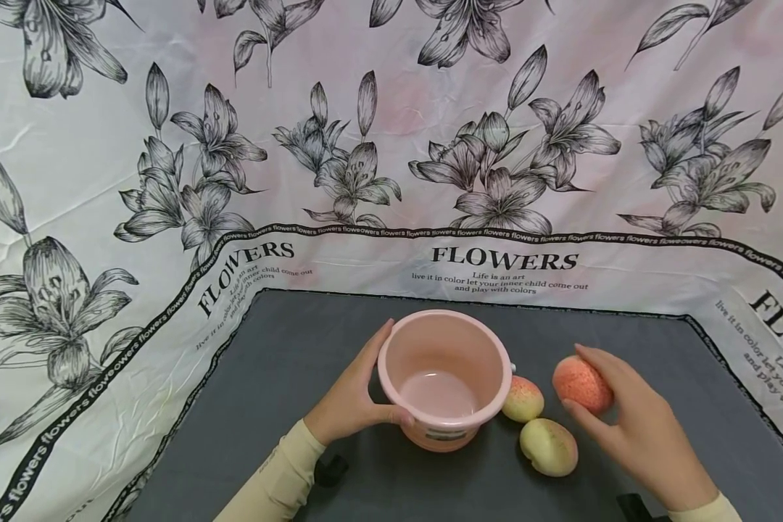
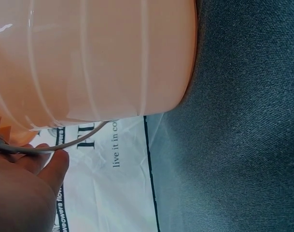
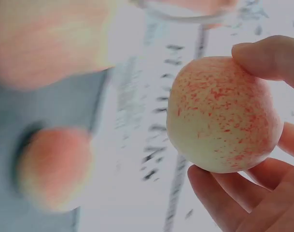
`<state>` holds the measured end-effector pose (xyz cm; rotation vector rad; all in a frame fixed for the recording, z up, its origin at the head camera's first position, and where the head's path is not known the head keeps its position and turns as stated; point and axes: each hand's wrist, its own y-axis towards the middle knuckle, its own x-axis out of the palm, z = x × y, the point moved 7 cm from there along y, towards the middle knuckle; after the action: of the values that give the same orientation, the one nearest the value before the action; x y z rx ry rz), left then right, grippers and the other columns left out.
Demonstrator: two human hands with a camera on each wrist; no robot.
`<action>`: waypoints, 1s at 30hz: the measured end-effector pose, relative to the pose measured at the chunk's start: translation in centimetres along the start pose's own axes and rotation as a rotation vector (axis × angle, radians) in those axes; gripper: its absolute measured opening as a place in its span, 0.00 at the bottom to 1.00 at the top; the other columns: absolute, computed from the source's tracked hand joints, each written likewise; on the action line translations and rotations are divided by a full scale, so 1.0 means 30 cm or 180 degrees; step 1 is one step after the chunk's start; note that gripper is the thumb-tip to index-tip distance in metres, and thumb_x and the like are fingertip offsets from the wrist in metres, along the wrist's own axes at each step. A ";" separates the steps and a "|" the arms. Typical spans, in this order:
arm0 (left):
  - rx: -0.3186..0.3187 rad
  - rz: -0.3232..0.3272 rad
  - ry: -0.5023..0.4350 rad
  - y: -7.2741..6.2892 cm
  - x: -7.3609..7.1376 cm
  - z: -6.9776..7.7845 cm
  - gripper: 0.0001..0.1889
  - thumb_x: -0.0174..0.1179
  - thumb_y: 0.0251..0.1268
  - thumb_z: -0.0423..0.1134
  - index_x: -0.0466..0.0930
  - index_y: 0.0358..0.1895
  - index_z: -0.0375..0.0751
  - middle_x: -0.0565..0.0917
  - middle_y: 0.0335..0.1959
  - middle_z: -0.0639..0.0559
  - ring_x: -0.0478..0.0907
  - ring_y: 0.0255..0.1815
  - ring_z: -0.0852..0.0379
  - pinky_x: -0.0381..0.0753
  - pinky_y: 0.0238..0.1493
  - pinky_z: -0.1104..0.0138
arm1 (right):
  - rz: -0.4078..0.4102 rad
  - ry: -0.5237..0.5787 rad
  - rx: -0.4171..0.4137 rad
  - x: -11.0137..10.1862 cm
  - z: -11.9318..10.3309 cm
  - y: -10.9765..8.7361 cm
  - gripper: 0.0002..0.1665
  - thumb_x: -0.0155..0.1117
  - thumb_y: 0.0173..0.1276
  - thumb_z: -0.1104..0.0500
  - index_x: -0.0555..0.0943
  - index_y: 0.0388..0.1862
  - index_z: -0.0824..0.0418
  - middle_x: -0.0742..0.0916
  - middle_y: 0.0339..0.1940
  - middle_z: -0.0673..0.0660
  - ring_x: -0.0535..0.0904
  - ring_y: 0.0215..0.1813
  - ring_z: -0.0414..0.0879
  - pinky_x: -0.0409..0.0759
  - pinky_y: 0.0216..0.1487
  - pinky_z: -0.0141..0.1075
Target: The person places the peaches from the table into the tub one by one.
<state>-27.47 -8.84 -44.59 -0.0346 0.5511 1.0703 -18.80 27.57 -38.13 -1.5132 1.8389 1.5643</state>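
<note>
A pink plastic bucket [image 1: 445, 370] stands upright on the dark grey cloth. My left hand [image 1: 359, 395] grips its left side, thumb at the near rim and fingers round the far side. In the left wrist view the bucket's ribbed wall [image 2: 113, 53] fills the upper left, its thin grey handle [image 2: 74, 142] lying against the fingers. To the right, my right hand [image 1: 633, 424] holds a red-speckled peach [image 1: 583, 384] between thumb and fingers, raised above the cloth in the right wrist view. Two more peaches, one red and yellow [image 1: 523, 399] and one yellow-green [image 1: 549, 447], lie beside the bucket.
The dark grey cloth [image 1: 287, 348] covers the work surface. Around it runs a white border printed with FLOWERS [image 1: 505, 258], and a flower-patterned sheet [image 1: 339, 159] rises behind. Small black objects [image 1: 330, 470] show near both wrists.
</note>
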 end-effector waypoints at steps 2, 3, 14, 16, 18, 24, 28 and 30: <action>0.0001 -0.0002 0.0008 0.001 -0.004 0.001 0.72 0.83 0.46 0.70 0.37 0.89 0.74 0.45 0.91 0.68 0.45 0.92 0.59 0.57 0.86 0.35 | 0.0022 0.0057 -0.0065 -0.009 -0.064 0.060 0.53 0.89 0.59 0.55 0.74 0.82 0.47 0.82 0.74 0.59 0.81 0.63 0.51 0.68 0.54 0.14; 0.0000 -0.0002 0.0009 0.001 -0.005 0.001 0.72 0.83 0.46 0.70 0.37 0.89 0.74 0.45 0.91 0.68 0.45 0.92 0.59 0.57 0.86 0.35 | 0.0020 0.0101 -0.0111 -0.008 -0.096 0.088 0.53 0.89 0.59 0.56 0.73 0.82 0.47 0.82 0.74 0.58 0.82 0.63 0.52 0.71 0.54 0.15; -0.0032 -0.0001 0.0080 0.000 -0.005 0.005 0.72 0.84 0.47 0.67 0.37 0.89 0.74 0.46 0.91 0.69 0.46 0.92 0.59 0.58 0.86 0.37 | -0.0214 0.0528 -0.0756 0.146 -0.345 0.225 0.49 0.85 0.63 0.58 0.73 0.82 0.52 0.81 0.76 0.54 0.82 0.66 0.48 0.86 0.58 0.30; -0.0030 0.0009 0.0098 0.000 -0.005 0.004 0.72 0.84 0.47 0.67 0.37 0.89 0.74 0.46 0.91 0.69 0.46 0.92 0.59 0.58 0.86 0.37 | -0.0321 0.0606 -0.0742 0.188 -0.358 0.229 0.49 0.84 0.65 0.56 0.72 0.83 0.51 0.80 0.76 0.54 0.82 0.66 0.47 0.89 0.57 0.36; -0.0034 0.0016 0.0121 -0.002 -0.007 0.001 0.72 0.83 0.47 0.69 0.37 0.89 0.74 0.46 0.91 0.69 0.46 0.91 0.59 0.58 0.86 0.37 | -0.0389 0.0671 -0.0727 0.225 -0.368 0.228 0.49 0.84 0.65 0.55 0.72 0.83 0.51 0.80 0.77 0.55 0.82 0.65 0.46 0.91 0.54 0.43; -0.0018 0.0008 0.0129 0.001 -0.007 0.005 0.72 0.82 0.46 0.72 0.37 0.89 0.75 0.46 0.91 0.65 0.46 0.92 0.59 0.58 0.86 0.38 | -0.0492 0.0713 -0.0709 0.281 -0.387 0.224 0.46 0.84 0.65 0.53 0.75 0.80 0.55 0.81 0.76 0.53 0.82 0.69 0.48 0.90 0.58 0.48; -0.0003 0.0002 0.0107 0.001 -0.007 0.007 0.72 0.81 0.45 0.74 0.37 0.89 0.74 0.46 0.92 0.61 0.46 0.92 0.57 0.57 0.86 0.37 | -0.0504 0.0700 -0.0735 0.291 -0.398 0.224 0.45 0.84 0.66 0.52 0.75 0.79 0.55 0.82 0.74 0.52 0.83 0.68 0.47 0.90 0.58 0.48; -0.0018 -0.0007 0.0102 0.001 -0.007 0.008 0.72 0.80 0.45 0.74 0.37 0.89 0.74 0.46 0.92 0.61 0.46 0.92 0.58 0.57 0.86 0.37 | -0.0507 0.0710 -0.0762 0.297 -0.404 0.224 0.45 0.84 0.65 0.52 0.76 0.79 0.56 0.82 0.73 0.53 0.83 0.68 0.48 0.90 0.59 0.48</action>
<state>-27.46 -8.92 -44.29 -0.0572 0.5769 1.0708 -23.34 11.79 -36.78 -1.9606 1.6351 1.6426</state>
